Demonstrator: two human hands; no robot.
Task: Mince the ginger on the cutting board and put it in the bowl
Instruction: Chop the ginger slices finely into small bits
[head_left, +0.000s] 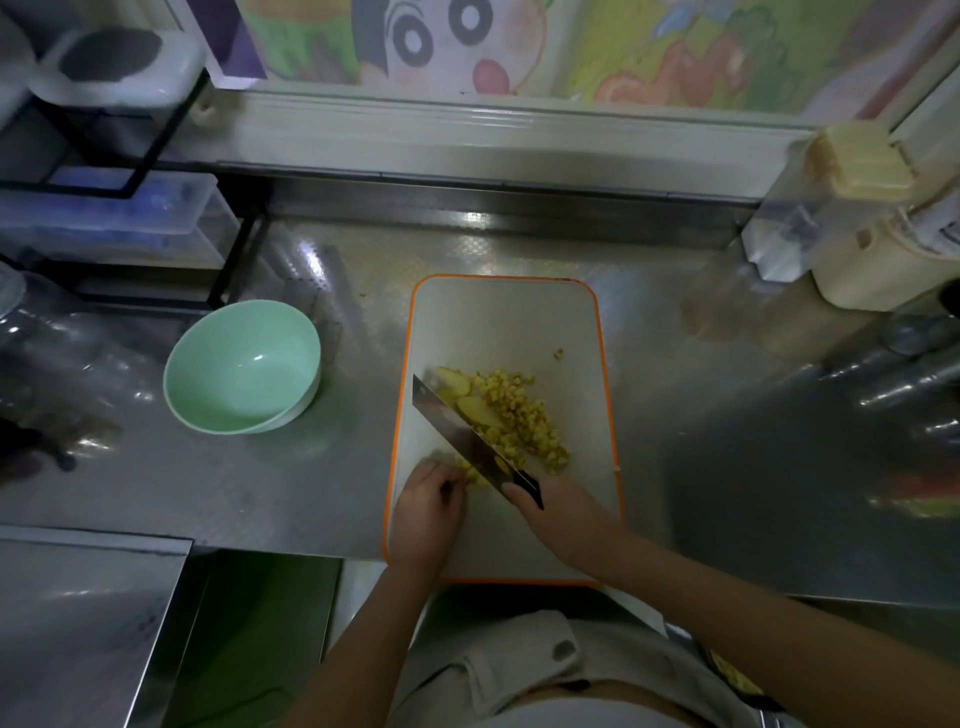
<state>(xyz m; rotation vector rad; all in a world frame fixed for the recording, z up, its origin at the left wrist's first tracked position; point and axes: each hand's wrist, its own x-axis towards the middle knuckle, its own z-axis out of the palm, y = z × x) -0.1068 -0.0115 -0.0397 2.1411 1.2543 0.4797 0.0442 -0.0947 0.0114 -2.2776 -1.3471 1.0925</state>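
A white cutting board with an orange rim (506, 317) lies on the steel counter. On it sits a pile of chopped yellow ginger (519, 415), with two larger ginger slices (467, 400) at its left edge. My right hand (563, 512) grips the black handle of a knife (457, 431), whose blade slants across the ginger toward the upper left. My left hand (428, 512) has its fingers curled on a few ginger pieces (470, 473) beside the blade. An empty pale green bowl (241, 366) stands left of the board.
A black wire rack with clear plastic boxes (119, 218) stands at the back left. A cream container and clear jug (852, 218) stand at the back right. A steel surface (78, 623) sits lower left. Shiny items lie at the far right edge.
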